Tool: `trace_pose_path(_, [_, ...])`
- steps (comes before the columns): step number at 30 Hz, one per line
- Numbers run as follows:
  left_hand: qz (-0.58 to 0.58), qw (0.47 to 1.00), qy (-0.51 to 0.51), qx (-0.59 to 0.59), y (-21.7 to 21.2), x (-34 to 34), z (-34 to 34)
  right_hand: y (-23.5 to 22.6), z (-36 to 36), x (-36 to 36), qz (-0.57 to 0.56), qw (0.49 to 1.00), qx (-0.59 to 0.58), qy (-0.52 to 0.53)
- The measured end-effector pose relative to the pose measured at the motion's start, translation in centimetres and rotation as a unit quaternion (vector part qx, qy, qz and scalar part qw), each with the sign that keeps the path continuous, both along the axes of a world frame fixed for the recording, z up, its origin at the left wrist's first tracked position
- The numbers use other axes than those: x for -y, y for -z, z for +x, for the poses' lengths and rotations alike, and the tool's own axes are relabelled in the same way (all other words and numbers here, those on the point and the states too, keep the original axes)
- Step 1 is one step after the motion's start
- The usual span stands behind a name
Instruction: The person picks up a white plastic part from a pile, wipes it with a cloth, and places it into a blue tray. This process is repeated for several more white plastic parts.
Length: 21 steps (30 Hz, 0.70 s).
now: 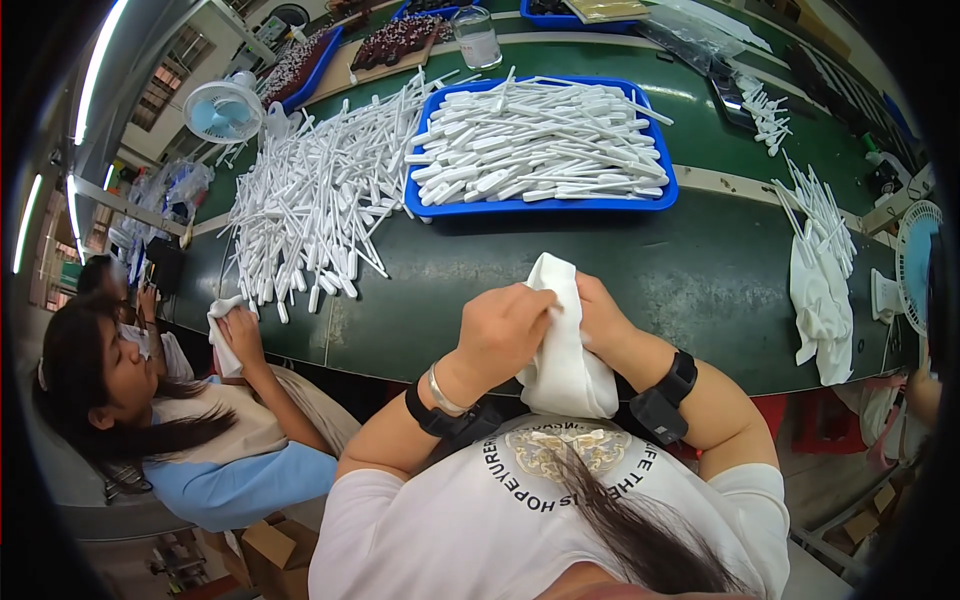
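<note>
A white cloth (568,375) hangs bunched between my two hands at the table's front edge, with its lower end toward my shirt. My left hand (503,332) is closed on the cloth's upper left side, fingers curled in. On the other side, my right hand (604,318) grips the cloth, its fingers mostly hidden behind the fabric. Whether something lies inside the folds cannot be seen. Beyond my hands stands a blue tray (545,206) heaped with white plastic sticks (530,140) that have a thicker end. A larger loose pile of such sticks (320,190) lies to its left.
At left, a co-worker's hand (240,335) holds another white cloth (222,335). More sticks (820,215) lie on a white cloth (822,310) at right, near a fan (915,265). A clear jar (477,42) and another fan (222,110) stand farther back on the green table (700,290).
</note>
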<state>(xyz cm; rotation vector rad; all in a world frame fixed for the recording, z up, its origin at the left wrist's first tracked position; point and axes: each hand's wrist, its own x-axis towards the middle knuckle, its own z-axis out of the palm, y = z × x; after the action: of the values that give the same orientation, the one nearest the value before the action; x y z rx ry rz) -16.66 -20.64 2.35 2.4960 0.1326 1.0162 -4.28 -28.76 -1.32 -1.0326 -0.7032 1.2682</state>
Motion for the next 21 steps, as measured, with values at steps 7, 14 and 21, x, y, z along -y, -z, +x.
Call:
trace_pose_path(7, [0.104,0.993,-0.027,-0.04,-3.8,-6.3,3.8,-0.2,1.0,-0.2,-0.069,0.986,-0.108,-0.11])
trace_pose_path(14, [0.304,0.927,-0.145,-0.162,-4.5,-16.5,9.7,-0.3,0.0,-0.3,-0.087,0.986,0.004,-0.141])
trace_pose_path(21, [0.264,0.932,-0.185,-0.165,-5.4,-16.6,7.9,-0.4,0.1,-0.3,-0.084,0.986,-0.017,-0.141])
